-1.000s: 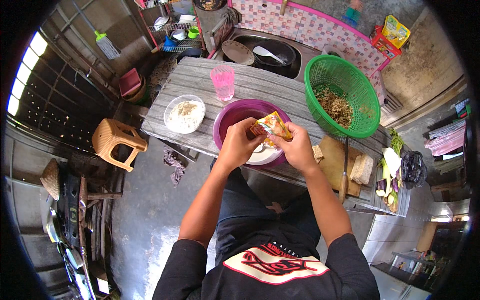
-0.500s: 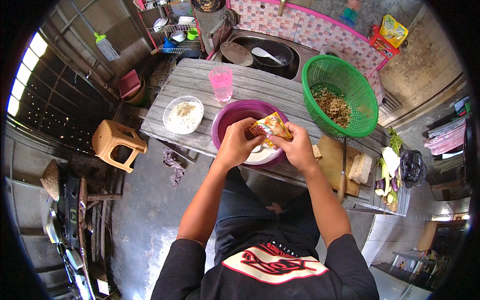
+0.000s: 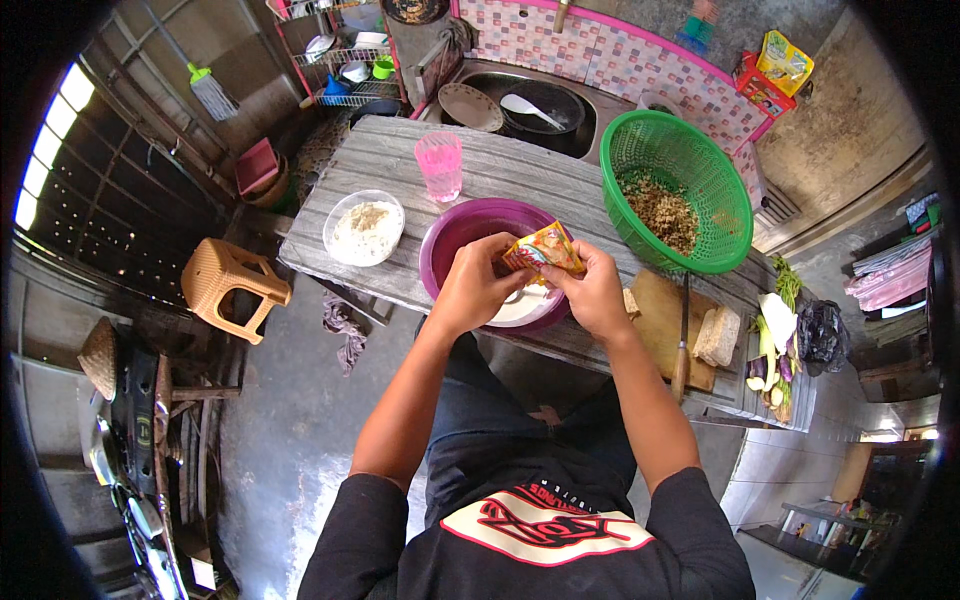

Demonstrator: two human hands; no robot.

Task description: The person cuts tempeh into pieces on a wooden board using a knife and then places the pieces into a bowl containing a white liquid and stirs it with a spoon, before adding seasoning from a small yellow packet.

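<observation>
Between my two hands I hold a small yellow-and-orange seasoning sachet (image 3: 546, 250) over a purple basin (image 3: 452, 232). My left hand (image 3: 475, 283) pinches its left side, and my right hand (image 3: 593, 290) grips its right side. White flour-like powder (image 3: 522, 308) lies in the basin, partly hidden under my hands. To the left stands a clear bowl (image 3: 364, 230) with a white, crumbly food in it. Behind the basin is a pink ribbed glass (image 3: 440, 165) holding clear liquid.
A green strainer basket (image 3: 727, 205) with brown crumbled food stands at the right. Near it lie a cutting board (image 3: 655, 318), a knife (image 3: 682, 350), a pale block (image 3: 717, 336) and vegetables (image 3: 774, 345). A sink (image 3: 590, 140) holds pans behind the table. A plastic stool (image 3: 232, 285) stands at left.
The view has shifted very slightly. The sachet has tilted a little between my fingers, and both hands keep their hold on it above the basin.
</observation>
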